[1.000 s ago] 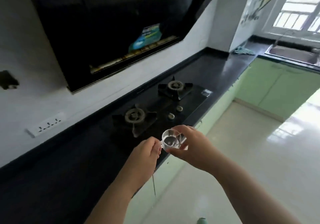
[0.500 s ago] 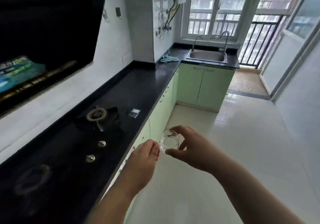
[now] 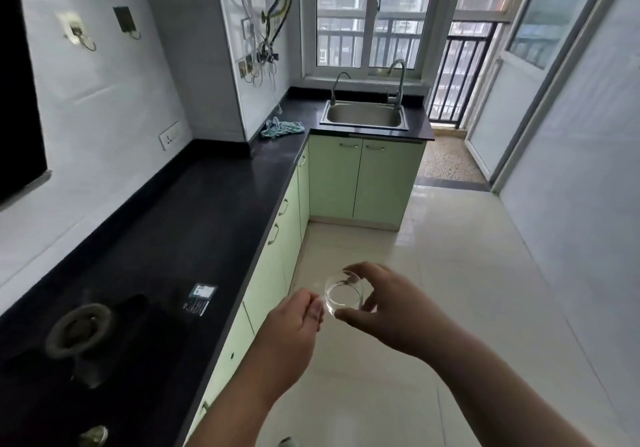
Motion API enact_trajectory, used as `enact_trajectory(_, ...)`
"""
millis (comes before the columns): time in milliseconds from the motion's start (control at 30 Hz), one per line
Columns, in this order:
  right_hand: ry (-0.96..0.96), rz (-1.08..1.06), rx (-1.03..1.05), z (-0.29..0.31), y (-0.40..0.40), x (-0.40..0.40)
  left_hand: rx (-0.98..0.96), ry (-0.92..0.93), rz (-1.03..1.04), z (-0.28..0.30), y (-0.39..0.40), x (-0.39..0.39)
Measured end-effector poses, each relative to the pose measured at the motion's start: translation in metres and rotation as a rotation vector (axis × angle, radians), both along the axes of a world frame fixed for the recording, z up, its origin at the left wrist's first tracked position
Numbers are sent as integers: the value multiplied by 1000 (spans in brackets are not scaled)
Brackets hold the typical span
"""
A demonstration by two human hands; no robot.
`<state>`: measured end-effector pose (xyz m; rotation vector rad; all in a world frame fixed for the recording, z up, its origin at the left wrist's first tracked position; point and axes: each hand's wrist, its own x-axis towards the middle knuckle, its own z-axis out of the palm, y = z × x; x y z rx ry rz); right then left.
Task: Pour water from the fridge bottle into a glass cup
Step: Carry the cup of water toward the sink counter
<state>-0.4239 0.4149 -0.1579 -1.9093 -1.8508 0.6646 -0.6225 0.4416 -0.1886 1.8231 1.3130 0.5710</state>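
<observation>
A small clear glass cup (image 3: 344,296) with some water in it is held in the air above the floor, just off the counter's front edge. My right hand (image 3: 388,303) grips it, thumb below and fingers curled over the far rim. My left hand (image 3: 294,329) is at the cup's left side with fingers curled; it seems to pinch the cup's handle, though the contact is hard to see. No fridge or bottle is in view.
A black countertop (image 3: 194,211) runs along the left with a gas hob (image 3: 79,329) near me. A steel sink (image 3: 365,116) with taps sits under the window. Green cabinets (image 3: 360,180) stand below. A cloth (image 3: 282,128) lies in the corner. Pale floor tiles (image 3: 450,273) stretch ahead.
My view has swung right from the hob toward the sink and window. Both hands keep the cup between them, now over the floor rather than the counter.
</observation>
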Motion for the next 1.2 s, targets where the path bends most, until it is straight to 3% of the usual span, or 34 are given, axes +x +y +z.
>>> enact_trajectory(267, 20, -106, 70, 8, 164, 26, 35, 23, -97, 17, 185, 29)
enact_trajectory(500, 66, -53, 35, -4, 298, 45, -5, 57, -37, 9, 306, 45)
enact_trajectory(867, 21, 303, -5, -12, 557, 96, -10, 44, 345, -6, 493, 101)
enact_trajectory(1200, 61, 591, -30, -20, 739, 50, -65, -22, 700, -12, 612, 82)
